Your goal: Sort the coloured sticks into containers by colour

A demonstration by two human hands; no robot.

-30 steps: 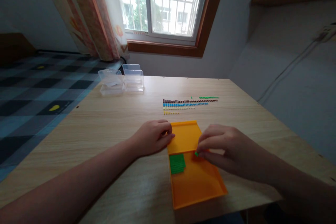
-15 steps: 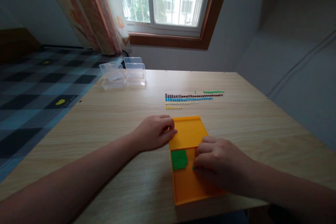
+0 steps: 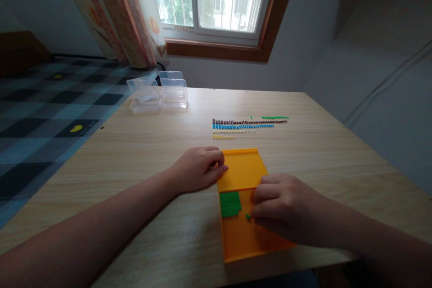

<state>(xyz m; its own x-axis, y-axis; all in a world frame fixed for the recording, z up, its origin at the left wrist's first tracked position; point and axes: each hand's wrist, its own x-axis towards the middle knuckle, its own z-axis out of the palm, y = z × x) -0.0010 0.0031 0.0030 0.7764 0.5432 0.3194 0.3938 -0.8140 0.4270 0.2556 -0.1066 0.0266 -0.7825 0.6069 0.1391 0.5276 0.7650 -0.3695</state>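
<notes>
My left hand (image 3: 201, 168) rests at the left side of an orange tray (image 3: 243, 172), its fingers curled and closed on the tray's raised edge. In the tray's near section, a neat block of green strips (image 3: 230, 204) lies against the left wall. My right hand (image 3: 278, 204) reaches in over the right side, with thumb and fingers pinched together. A small green block (image 3: 248, 217) shows at its fingertips; the far end is hidden by the fingers. The hand also covers the tray's right wall.
Beyond the tray, rows of tiny brown (image 3: 249, 122), blue (image 3: 243, 127), pale, yellow (image 3: 222, 137) and green blocks (image 3: 275, 117) lie on the wooden table (image 3: 151, 139). Clear plastic boxes (image 3: 173, 94) with raised lids stand at the back left. A checked bed cover (image 3: 64, 99) borders the table.
My right hand has shifted slightly to the right, so more of the small green block shows. My left hand stays at the tray's edge. The view has tilted very slightly.
</notes>
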